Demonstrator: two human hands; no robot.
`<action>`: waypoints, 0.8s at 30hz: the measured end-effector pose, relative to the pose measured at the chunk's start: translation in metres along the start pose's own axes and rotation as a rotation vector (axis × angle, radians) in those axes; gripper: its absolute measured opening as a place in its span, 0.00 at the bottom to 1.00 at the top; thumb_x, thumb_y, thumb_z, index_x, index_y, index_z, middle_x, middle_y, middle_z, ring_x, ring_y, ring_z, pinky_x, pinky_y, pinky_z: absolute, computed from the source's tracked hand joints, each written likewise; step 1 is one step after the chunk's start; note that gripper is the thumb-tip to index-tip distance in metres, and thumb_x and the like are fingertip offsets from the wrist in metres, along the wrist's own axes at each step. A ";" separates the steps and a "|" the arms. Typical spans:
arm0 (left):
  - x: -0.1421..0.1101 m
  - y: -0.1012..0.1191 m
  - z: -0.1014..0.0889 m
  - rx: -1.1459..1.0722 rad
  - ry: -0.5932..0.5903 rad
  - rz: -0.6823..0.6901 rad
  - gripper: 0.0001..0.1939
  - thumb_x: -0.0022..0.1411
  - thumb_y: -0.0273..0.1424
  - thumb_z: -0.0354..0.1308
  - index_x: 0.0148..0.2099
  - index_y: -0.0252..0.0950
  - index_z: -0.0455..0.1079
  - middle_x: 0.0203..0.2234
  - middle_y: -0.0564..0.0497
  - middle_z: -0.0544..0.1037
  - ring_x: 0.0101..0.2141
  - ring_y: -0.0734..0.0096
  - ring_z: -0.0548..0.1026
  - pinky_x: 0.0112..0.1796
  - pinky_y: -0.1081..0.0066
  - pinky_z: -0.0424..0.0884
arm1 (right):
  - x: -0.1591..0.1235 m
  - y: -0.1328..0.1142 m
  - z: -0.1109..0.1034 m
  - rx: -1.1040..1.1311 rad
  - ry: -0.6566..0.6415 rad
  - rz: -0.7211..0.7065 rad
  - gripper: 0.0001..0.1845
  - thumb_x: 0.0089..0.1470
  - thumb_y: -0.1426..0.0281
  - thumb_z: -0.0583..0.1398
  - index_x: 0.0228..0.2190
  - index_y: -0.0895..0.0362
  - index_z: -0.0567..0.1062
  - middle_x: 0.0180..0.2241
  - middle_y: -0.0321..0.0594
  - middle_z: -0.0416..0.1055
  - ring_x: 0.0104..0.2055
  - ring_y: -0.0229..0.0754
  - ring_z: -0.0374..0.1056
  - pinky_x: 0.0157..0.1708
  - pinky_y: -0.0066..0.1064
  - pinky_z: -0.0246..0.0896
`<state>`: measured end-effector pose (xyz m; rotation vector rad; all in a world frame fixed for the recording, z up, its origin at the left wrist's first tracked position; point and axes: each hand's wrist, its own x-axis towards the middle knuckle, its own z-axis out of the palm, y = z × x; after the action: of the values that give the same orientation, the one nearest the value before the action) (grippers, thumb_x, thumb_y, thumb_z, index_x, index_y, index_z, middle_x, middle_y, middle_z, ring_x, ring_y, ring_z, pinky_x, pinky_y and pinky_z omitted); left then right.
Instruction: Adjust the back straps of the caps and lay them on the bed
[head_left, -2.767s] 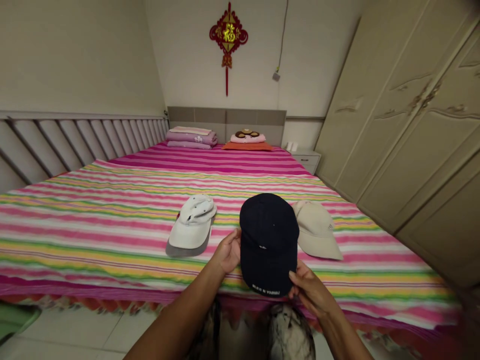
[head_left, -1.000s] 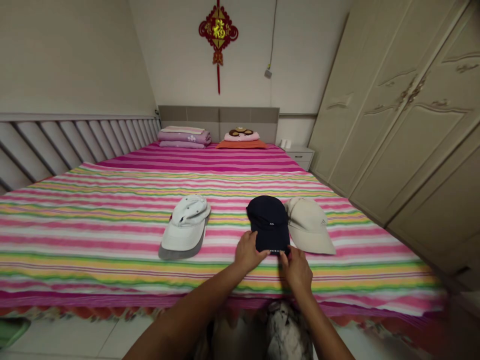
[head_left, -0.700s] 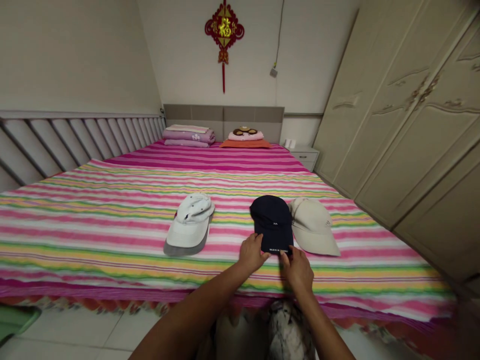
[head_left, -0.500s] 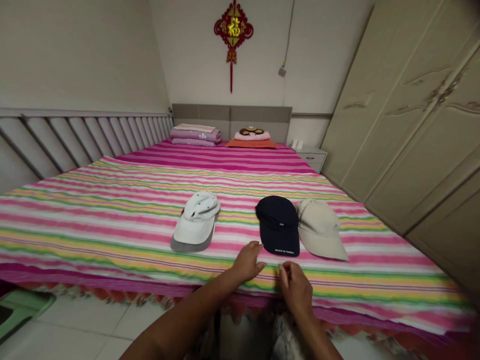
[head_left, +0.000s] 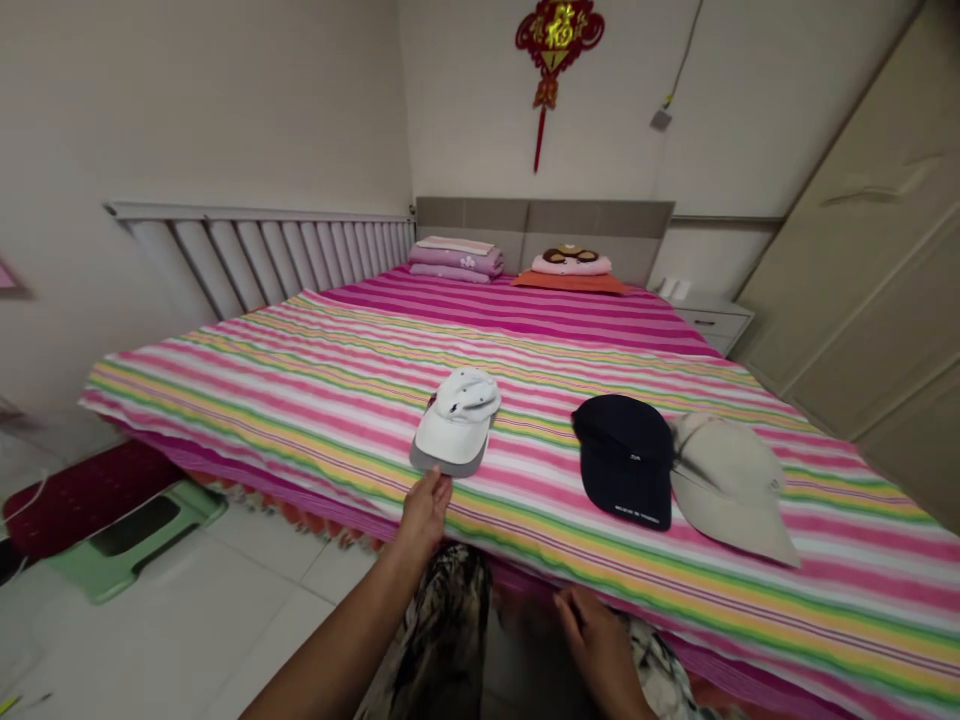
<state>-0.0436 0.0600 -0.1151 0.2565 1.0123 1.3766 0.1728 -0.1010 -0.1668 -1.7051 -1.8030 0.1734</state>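
Note:
Three caps lie on a striped bedspread [head_left: 315, 370]. A white cap with a grey brim [head_left: 456, 432] sits to the left. My left hand [head_left: 424, 508] reaches toward its brim, fingertips just short of it, holding nothing. A navy cap [head_left: 627, 458] lies to the right, and a beige cap [head_left: 729, 482] is tucked against its right side. My right hand [head_left: 592, 632] hangs low below the bed's edge, empty, fingers loosely curled.
Folded purple bedding [head_left: 456, 258] and a pink pillow on an orange one [head_left: 571, 268] rest at the headboard. A wardrobe [head_left: 862, 300] lines the right side. A green stool [head_left: 127, 536] and a red mat [head_left: 75, 496] sit on the tiled floor at left.
Both hands let go of the navy cap, which now rests on the bed. My view swung left; my left hand moved to the white cap, my right hand dropped below the bed edge.

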 end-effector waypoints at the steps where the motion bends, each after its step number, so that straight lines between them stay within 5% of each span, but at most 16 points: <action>1: 0.005 0.006 0.003 -0.048 0.016 -0.003 0.02 0.54 0.26 0.56 0.30 0.35 0.64 0.22 0.53 0.73 0.25 0.80 0.73 0.34 0.78 0.69 | 0.003 -0.002 -0.001 0.003 -0.006 -0.003 0.17 0.56 0.63 0.46 0.21 0.55 0.66 0.19 0.38 0.69 0.21 0.40 0.67 0.22 0.28 0.56; 11: 0.024 0.026 0.035 -0.276 -0.007 -0.055 0.14 0.53 0.20 0.52 0.43 0.36 0.66 0.29 0.52 0.77 0.34 0.71 0.75 0.38 0.70 0.71 | 0.015 -0.022 0.000 0.024 -0.090 -0.006 0.18 0.56 0.64 0.46 0.19 0.55 0.64 0.17 0.37 0.67 0.20 0.40 0.65 0.22 0.28 0.55; 24: 0.045 0.069 -0.020 -0.336 0.048 0.037 0.17 0.57 0.20 0.49 0.48 0.36 0.65 0.27 0.52 0.78 0.30 0.75 0.75 0.38 0.74 0.71 | 0.008 -0.012 0.002 0.035 -0.143 0.051 0.16 0.55 0.64 0.46 0.19 0.55 0.62 0.18 0.38 0.67 0.21 0.40 0.65 0.22 0.28 0.54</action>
<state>-0.1116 0.1087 -0.0993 -0.0085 0.8021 1.5675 0.1617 -0.0949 -0.1591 -1.7534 -1.8482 0.3541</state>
